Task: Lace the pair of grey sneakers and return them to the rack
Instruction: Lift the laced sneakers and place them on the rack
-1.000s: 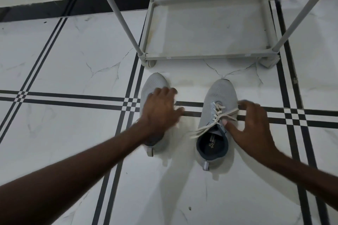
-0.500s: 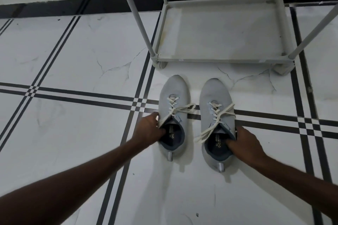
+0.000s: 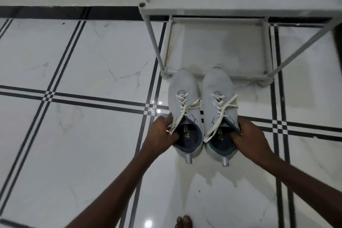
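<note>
Both hands now grip collars: left hand [image 3: 160,134] on left sneaker [image 3: 185,114], right hand [image 3: 249,139] on right sneaker [image 3: 220,111]; pair moved up-frame, toes at rack [image 3: 212,77] – laced, shelving next

I've got one cam only, head-mounted, wide-angle, looking fwd and steeply down at the floor [image 3: 74,61]. It's close in: forearms enter from the bottom edge, rack [image 3: 212,11] at top right. No 2nd view.
</note>
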{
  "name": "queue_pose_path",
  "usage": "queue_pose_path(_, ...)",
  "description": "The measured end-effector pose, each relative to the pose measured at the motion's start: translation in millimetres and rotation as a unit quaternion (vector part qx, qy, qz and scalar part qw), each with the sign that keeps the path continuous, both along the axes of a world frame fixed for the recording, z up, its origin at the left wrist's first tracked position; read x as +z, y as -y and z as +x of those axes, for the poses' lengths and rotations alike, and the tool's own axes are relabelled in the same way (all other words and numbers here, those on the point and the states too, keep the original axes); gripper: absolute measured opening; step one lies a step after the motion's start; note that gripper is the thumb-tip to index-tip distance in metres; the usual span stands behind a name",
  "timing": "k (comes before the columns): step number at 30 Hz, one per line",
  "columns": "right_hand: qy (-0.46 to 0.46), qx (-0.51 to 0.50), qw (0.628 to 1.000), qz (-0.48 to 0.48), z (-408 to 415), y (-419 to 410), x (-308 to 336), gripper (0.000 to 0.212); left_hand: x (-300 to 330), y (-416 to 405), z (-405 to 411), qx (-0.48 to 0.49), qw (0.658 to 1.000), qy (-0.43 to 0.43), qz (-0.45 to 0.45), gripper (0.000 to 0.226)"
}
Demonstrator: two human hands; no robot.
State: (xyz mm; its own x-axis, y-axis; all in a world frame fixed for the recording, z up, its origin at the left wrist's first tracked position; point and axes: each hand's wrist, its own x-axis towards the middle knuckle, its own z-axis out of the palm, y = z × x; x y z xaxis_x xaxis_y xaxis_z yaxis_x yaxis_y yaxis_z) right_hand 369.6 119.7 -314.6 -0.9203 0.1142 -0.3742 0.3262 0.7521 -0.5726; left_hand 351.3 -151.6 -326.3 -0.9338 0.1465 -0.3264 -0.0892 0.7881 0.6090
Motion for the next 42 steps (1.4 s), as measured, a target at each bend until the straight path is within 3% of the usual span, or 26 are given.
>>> queue_pose_path(12, -0.056, -0.057, 0.997, 0.013, -21, 12, 322, 0.009, 328, 15, -40, -0.021, 0.999, -0.033, 0.036, 0.036)
queue_pose_path(19, -0.086, -0.089, 0.992, 0.007, -77, -14, 422, 0.007, 433, -15, -111, -0.044, 0.996, -0.064, 0.031, 0.038)
queue_pose_path(26, -0.088, -0.096, 0.991, 0.006, -187, -60, 406, 0.007, 423, -64, -219, -0.035, 0.997, -0.059, 0.044, 0.039)
queue_pose_path(34, -0.051, -0.099, 0.994, -0.011, -316, -95, 323, 0.013, 345, -109, -341, 0.005, 0.999, -0.02, 0.04, 0.057)
queue_pose_path(39, -0.007, -0.099, 0.995, -0.01, -345, -94, 269, 0.014, 290, -114, -369, 0.013, 0.999, 0.034, 0.036, 0.062)
queue_pose_path(42, 0.012, -0.098, 0.995, -0.011, -347, -93, 247, 0.017, 267, -113, -372, 0.006, 0.998, 0.066, 0.025, 0.053)
